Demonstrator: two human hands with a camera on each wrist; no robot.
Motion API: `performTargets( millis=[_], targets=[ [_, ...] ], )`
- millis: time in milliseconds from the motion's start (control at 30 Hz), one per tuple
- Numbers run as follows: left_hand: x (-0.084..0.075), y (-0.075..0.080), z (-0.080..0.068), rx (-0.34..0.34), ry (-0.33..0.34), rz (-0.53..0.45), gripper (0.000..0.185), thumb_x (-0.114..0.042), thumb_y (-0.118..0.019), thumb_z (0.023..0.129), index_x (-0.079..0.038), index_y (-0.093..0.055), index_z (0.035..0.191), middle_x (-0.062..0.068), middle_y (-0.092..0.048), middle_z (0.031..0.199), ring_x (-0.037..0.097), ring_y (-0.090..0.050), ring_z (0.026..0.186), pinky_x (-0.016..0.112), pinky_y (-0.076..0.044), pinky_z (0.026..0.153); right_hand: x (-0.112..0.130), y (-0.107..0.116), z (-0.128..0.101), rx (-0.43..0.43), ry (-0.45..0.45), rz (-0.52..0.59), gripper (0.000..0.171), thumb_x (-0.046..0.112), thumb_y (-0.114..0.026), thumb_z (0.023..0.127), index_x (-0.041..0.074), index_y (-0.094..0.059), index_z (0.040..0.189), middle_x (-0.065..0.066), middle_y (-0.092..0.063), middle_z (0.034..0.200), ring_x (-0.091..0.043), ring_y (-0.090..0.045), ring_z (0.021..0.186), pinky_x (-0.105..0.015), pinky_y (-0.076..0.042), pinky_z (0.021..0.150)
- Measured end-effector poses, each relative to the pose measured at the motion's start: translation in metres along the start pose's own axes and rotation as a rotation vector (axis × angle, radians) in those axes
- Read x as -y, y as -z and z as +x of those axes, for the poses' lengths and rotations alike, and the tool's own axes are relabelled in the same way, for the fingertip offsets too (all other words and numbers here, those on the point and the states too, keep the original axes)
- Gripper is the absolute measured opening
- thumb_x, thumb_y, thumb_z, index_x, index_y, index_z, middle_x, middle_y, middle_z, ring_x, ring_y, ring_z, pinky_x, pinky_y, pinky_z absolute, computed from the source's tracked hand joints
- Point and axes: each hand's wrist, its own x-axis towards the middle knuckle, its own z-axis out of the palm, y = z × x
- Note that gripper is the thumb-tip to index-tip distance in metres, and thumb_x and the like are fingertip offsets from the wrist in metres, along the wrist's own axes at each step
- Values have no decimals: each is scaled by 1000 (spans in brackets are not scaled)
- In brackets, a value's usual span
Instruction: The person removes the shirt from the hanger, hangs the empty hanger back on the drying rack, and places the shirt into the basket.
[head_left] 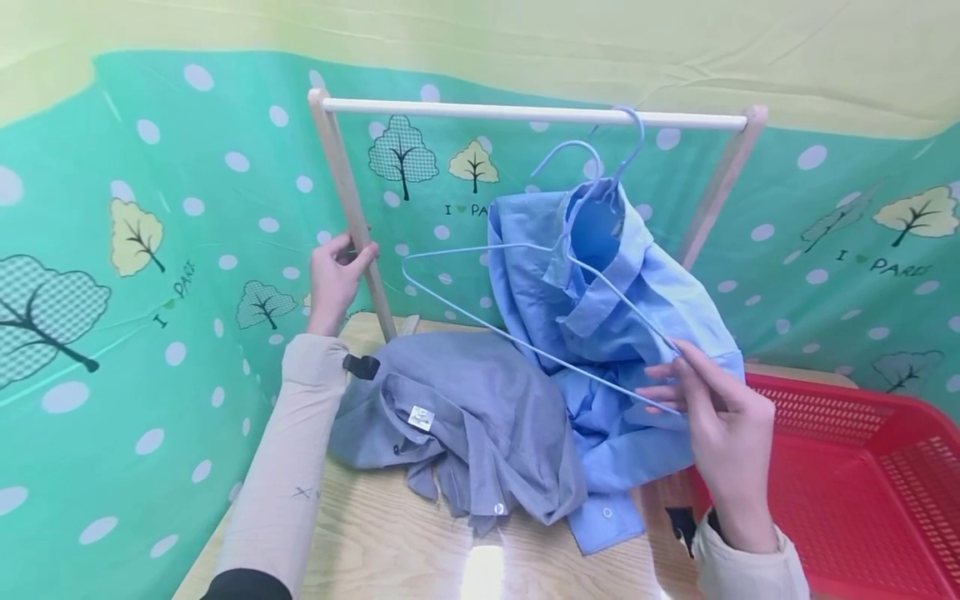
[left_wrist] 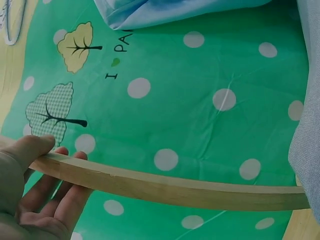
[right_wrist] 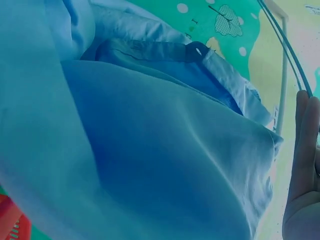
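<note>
Pale wooden tabletop (head_left: pixel 390 542) in the foreground, bearing a crumpled grey-blue cotton shirt (head_left: pixel 465 425) at centre and a red perforated plastic basket (head_left: pixel 862 483) at right. Right hand (head_left: pixel 723 417) above the table, fingertips pinching the lower wire of a thin light-blue wire hanger (head_left: pixel 525 333). Light-blue collared shirt (head_left: pixel 607 333) just behind, hung from a second blue hanger (head_left: pixel 626 142) on the wooden clothes rail (head_left: pixel 525 112). Left hand (head_left: pixel 333 279) curled around the rail's left upright. Behind, green polka-dot tree-printed sheeting (head_left: pixel 150 250).

A light blue shirt (head_left: pixel 600 333) is hanging beside a grey shirt (head_left: pixel 465 417), a red basket (head_left: pixel 862 483) and a green backdrop (head_left: pixel 150 208) dotted white.
</note>
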Motion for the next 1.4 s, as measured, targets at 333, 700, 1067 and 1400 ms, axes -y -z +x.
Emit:
performTargets(
  millis=[333, 700, 1067, 1400],
  targets=[
    [3, 1, -1, 13, -4, 0, 36, -26, -75, 90, -9, -70, 121, 18, -69, 122, 15, -69, 105, 34, -55, 99, 4, -12, 24, -72, 69, -13, 37, -9, -60, 93, 6, -67, 127, 7, -74, 89, -3, -72, 70, -18, -59, 63],
    [3, 1, -4, 3, -15, -16, 35, -21, -75, 91, -6, -70, 121, 21, -68, 121, 12, -70, 103, 30, -56, 96, 12, -26, 46, -129, 168, -99, 38, -8, -61, 93, 9, -69, 125, -24, -73, 87, 8, -68, 74, -12, -56, 69],
    [-4, 0, -5, 14, 9, -9, 34, -19, -74, 91, -8, -69, 122, 16, -71, 119, 12, -69, 102, 34, -55, 99, 15, -39, 53, -82, 151, -86, 33, -1, -61, 96, 6, -67, 128, -20, -74, 91, 6, -70, 74, -15, -58, 66],
    [-2, 4, -4, 20, 5, -58, 31, -13, -74, 90, -8, -70, 121, 16, -70, 119, 9, -69, 98, 32, -56, 97, 16, -56, 49, 5, 120, -71, 29, 3, -58, 98, 6, -69, 125, -17, -75, 90, -3, -72, 71, -15, -58, 62]
  ],
)
